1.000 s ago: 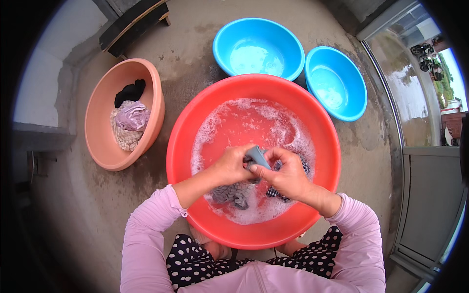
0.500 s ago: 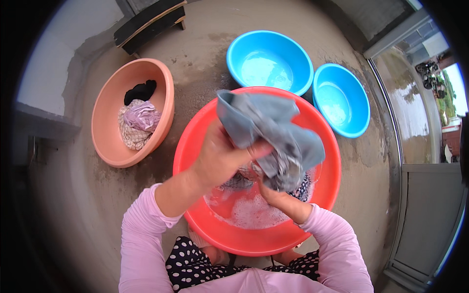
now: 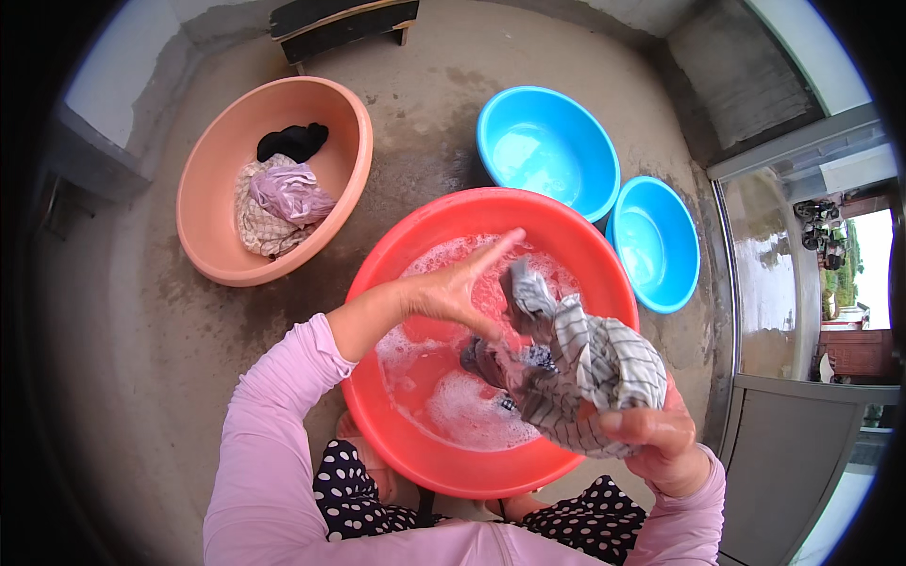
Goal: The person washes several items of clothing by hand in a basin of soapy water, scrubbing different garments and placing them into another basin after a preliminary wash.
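My right hand (image 3: 659, 436) grips a wet, bunched piece of striped grey-and-white cloth (image 3: 604, 363) and holds it above the right side of a red basin (image 3: 385, 429). The cloth hangs crumpled toward the middle, and part of it blurs with motion. My left hand (image 3: 462, 288) is over the basin, left of the cloth, with its thumb and fingers spread and nothing in them. Below lie sudsy water (image 3: 477, 410) and some dark patterned laundry (image 3: 486, 361), partly hidden by the cloth.
A peach-coloured basin (image 3: 203, 250) at the far left holds black, lilac and pale checked clothes. Two blue basins (image 3: 599, 174) with water stand at the back right. A dark bench (image 3: 344, 28) is at the back; a glass door (image 3: 774, 274) lies on the right.
The left hand has let go of the cloth and opened. The right hand has moved right and up with cloth in it; blue-grey fabric showed before, striped fabric shows now. The view has shifted.
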`<state>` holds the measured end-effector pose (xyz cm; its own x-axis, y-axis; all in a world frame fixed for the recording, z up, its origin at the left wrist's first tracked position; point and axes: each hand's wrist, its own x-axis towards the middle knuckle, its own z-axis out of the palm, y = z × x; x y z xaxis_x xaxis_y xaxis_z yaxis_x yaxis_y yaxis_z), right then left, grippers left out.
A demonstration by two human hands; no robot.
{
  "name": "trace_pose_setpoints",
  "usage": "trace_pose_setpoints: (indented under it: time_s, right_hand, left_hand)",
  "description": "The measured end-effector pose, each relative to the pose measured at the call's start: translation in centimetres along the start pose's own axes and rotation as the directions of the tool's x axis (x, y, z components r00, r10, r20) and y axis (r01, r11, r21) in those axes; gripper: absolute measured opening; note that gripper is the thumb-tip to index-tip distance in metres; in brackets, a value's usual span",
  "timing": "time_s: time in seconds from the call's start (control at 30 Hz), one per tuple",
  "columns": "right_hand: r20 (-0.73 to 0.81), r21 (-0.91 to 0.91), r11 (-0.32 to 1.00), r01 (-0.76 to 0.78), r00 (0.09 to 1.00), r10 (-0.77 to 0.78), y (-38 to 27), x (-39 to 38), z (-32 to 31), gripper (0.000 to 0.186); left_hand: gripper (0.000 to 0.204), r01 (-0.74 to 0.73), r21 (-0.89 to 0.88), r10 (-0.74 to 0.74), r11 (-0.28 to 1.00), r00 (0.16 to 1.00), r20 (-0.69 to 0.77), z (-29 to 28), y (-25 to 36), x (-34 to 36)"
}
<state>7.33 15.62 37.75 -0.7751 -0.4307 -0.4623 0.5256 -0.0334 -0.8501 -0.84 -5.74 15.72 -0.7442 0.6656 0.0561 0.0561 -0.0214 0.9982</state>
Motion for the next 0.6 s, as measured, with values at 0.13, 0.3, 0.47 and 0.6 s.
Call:
trace_pose_setpoints:
  time_s: [0.13, 0.3, 0.47, 0.6]
  right_hand:
    - [0.108, 0.089, 0.964, -0.250, 0.965, 0.240, 0.6, -0.5, 0.3, 0.042]
    - [0.084, 0.070, 0.921, -0.384, 0.922, 0.378, 2.8, 1.5, 0.1, 0.031]
    - [-0.152, 0.120, 0.850, -0.513, 0.837, 0.526, 14.0, 10.7, -9.1, 0.030]
    - [-0.525, -0.711, 0.662, -0.236, 0.805, -0.276, 24.3, 17.0, -14.3, 0.060]
  left_hand:
    - [0.120, -0.348, 0.071, 0.318, 0.935, 0.909, 0.269, 3.5, 2.8, 1.0]
    - [0.043, 0.095, -0.459, 0.117, 0.883, 0.903, 0.413, 6.3, -2.6, -0.5]
    - [0.048, 0.451, -0.669, -0.647, 0.591, 0.760, -0.059, 3.3, -8.1, -1.9]
    - [0.071, 0.463, 0.148, -0.332, 0.874, 0.791, -0.514, 0.4, -11.9, 0.5]
